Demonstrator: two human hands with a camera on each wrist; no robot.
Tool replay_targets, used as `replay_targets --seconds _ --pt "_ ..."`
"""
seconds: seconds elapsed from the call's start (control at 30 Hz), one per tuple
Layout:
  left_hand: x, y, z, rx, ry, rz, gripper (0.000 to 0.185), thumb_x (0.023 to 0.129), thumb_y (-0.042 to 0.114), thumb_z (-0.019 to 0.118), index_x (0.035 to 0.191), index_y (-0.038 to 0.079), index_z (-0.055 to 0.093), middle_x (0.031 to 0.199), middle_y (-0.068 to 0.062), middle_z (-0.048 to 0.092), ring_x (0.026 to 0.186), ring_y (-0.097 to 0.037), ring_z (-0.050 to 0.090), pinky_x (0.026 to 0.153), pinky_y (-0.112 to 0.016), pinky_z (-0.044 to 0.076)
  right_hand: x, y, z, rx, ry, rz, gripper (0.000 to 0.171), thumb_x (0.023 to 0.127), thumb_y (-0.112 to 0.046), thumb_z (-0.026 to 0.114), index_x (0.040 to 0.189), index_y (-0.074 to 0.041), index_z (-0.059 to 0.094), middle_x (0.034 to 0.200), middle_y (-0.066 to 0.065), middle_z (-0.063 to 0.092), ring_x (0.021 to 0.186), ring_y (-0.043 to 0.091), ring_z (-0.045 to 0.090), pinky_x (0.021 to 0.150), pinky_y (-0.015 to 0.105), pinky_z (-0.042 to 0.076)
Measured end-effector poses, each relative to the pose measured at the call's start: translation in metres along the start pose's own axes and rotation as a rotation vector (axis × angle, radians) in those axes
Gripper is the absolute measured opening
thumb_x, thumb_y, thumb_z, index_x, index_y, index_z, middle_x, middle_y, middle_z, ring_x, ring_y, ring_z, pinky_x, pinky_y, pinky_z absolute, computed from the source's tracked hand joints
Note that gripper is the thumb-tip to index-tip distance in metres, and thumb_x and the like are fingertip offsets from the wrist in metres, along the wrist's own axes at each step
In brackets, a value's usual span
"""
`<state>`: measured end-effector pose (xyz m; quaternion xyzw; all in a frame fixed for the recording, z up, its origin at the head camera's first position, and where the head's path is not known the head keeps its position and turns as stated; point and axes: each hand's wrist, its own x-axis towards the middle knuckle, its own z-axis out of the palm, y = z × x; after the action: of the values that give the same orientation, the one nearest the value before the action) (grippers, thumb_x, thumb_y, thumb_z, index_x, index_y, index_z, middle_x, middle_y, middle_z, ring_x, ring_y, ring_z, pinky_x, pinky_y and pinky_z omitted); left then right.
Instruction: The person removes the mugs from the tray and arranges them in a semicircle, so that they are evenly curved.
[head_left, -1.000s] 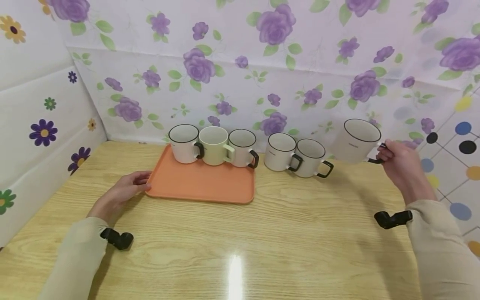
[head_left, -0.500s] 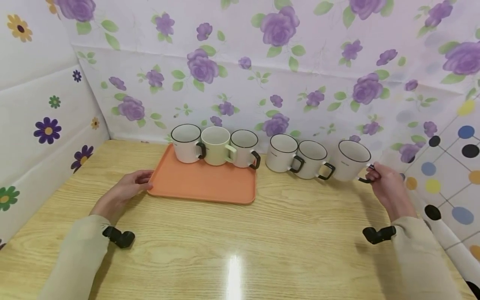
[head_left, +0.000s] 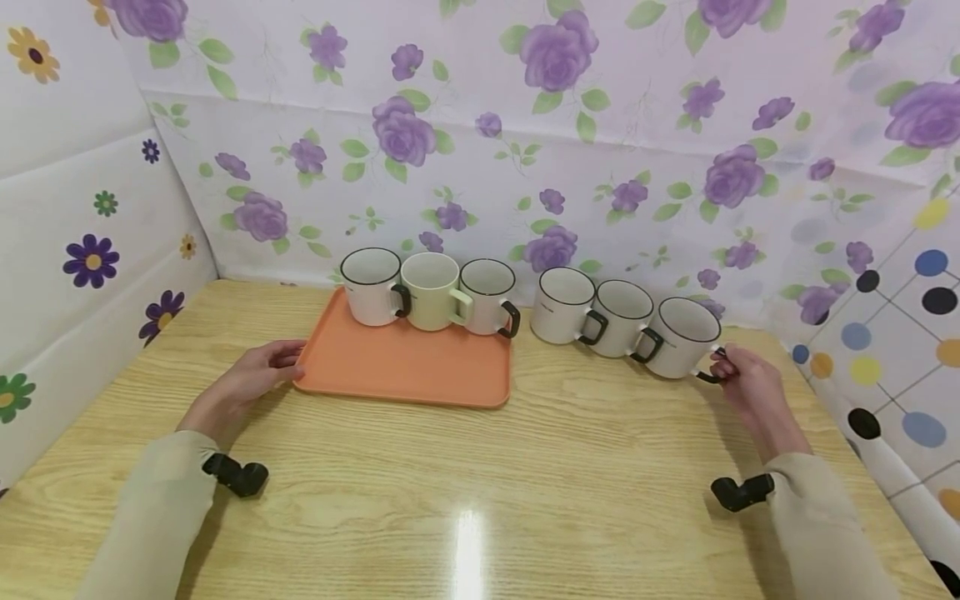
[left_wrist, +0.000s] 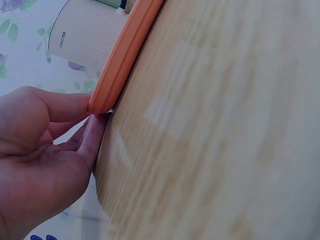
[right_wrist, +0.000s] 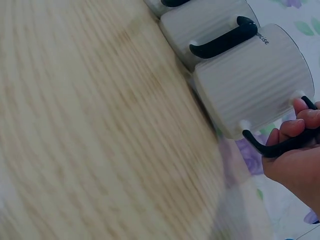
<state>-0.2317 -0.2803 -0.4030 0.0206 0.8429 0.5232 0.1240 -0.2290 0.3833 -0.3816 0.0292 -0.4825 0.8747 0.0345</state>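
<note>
Placement, apparently.
Your right grip (head_left: 752, 387) pinches a white mug's (head_left: 670, 356) black handle (right_wrist: 280, 148) at three o'clock; left grip (head_left: 258, 369), an orange rectangular tray (head_left: 405, 367); release likely next.

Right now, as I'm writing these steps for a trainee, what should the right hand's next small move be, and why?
Probably loosen the right hand from the black handle: the rightmost mug appears to stand on the table, close beside the neighbouring mug, so it likely needs no support.

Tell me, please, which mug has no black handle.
The middle mug on the orange tray: its handle is pale green, while the other five mugs have black ones.
</note>
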Motion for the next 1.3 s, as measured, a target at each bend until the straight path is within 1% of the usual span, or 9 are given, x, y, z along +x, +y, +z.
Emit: replay_targets --seconds 0.1,0.23,0.33,0.6,0.83,1.0,1.17,1.23,1.3 --pt "0.0 0.0 0.0 0.009 0.0 0.0 0.06 0.1 0.008 0.053 0.148 -0.01 0.023 0.144 -0.032 0.032 0.127 -0.04 0.035 0.096 -0.04 0.037 -0.002 0.004 0.002 0.014 0.006 -0.005 0.039 0.102 0.001 0.039 0.072 0.009 0.063 0.072 0.01 0.056 0.063 0.016 0.044 0.064 0.026 0.038" --pt "0.0 0.0 0.0 0.026 -0.003 0.012 0.06 0.1 0.009 0.054 0.148 -0.01 0.024 0.143 -0.031 0.034 0.126 -0.039 0.036 0.088 -0.028 0.04 -0.005 0.007 0.002 0.005 0.003 0.002 0.041 0.103 0.0 0.037 0.072 0.008 0.062 0.072 0.01 0.054 0.064 0.016 0.044 0.065 0.026 0.038" --pt "0.001 0.0 -0.001 0.023 -0.008 0.023 0.06 0.1 0.01 0.054 0.148 -0.01 0.024 0.143 -0.031 0.034 0.126 -0.039 0.036 0.085 -0.023 0.04 -0.006 0.008 0.001 -0.01 -0.006 0.005 0.04 0.103 -0.001 0.037 0.075 0.008 0.063 0.074 0.01 0.056 0.065 0.015 0.045 0.066 0.025 0.038" --pt "-0.002 0.0 -0.002 0.015 -0.026 0.04 0.06 0.101 0.01 0.052 0.148 -0.011 0.022 0.142 -0.032 0.033 0.127 -0.04 0.036 0.084 -0.022 0.042 -0.006 0.007 -0.001 -0.092 -0.038 0.028 0.032 0.102 -0.006 0.044 0.084 0.007 0.067 0.078 0.009 0.059 0.066 0.014 0.045 0.066 0.026 0.041" --pt "-0.002 0.0 -0.002 0.022 -0.017 0.041 0.06 0.101 0.011 0.053 0.148 -0.011 0.023 0.141 -0.032 0.034 0.127 -0.041 0.036 0.085 -0.022 0.042 -0.008 0.005 -0.001 -0.175 -0.076 0.059 0.03 0.103 -0.009 0.045 0.088 0.003 0.068 0.077 0.006 0.058 0.07 0.014 0.049 0.07 0.025 0.043" --pt "-0.002 0.0 -0.002 0.025 -0.018 0.039 0.06 0.101 0.01 0.052 0.148 -0.011 0.023 0.142 -0.033 0.034 0.128 -0.042 0.035 0.084 -0.02 0.042 -0.01 0.002 -0.001 -0.266 -0.059 0.093 0.029 0.103 -0.014 0.047 0.089 0.0 0.068 0.079 0.004 0.057 0.075 0.014 0.054 0.074 0.024 0.045" --pt "-0.003 0.0 -0.002 0.009 -0.025 0.045 0.06 0.1 0.009 0.052 0.148 -0.011 0.022 0.143 -0.033 0.032 0.129 -0.041 0.034 0.083 -0.017 0.041 -0.012 0.0 0.002 -0.288 -0.027 0.098 0.029 0.103 -0.015 0.047 0.089 -0.001 0.068 0.081 0.003 0.06 0.076 0.013 0.057 0.075 0.023 0.048" --pt "-0.002 -0.001 -0.002 0.006 -0.027 0.046 0.06 0.1 0.009 0.052 0.148 -0.011 0.022 0.143 -0.033 0.033 0.129 -0.041 0.034 0.083 -0.017 0.041 -0.012 0.0 0.003 -0.301 -0.009 0.092 0.026 0.103 -0.016 0.048 0.091 -0.002 0.066 0.082 0.003 0.06 0.077 0.013 0.058 0.075 0.022 0.048" --pt "-0.001 -0.001 -0.002 0.006 -0.028 0.045 0.06 0.1 0.009 0.052 0.148 -0.011 0.022 0.143 -0.033 0.033 0.128 -0.04 0.035 0.083 -0.018 0.042 -0.013 0.0 0.003 -0.325 0.021 0.091 0.021 0.103 -0.019 0.048 0.098 -0.002 0.061 0.085 0.002 0.06 0.078 0.012 0.058 0.076 0.022 0.048"
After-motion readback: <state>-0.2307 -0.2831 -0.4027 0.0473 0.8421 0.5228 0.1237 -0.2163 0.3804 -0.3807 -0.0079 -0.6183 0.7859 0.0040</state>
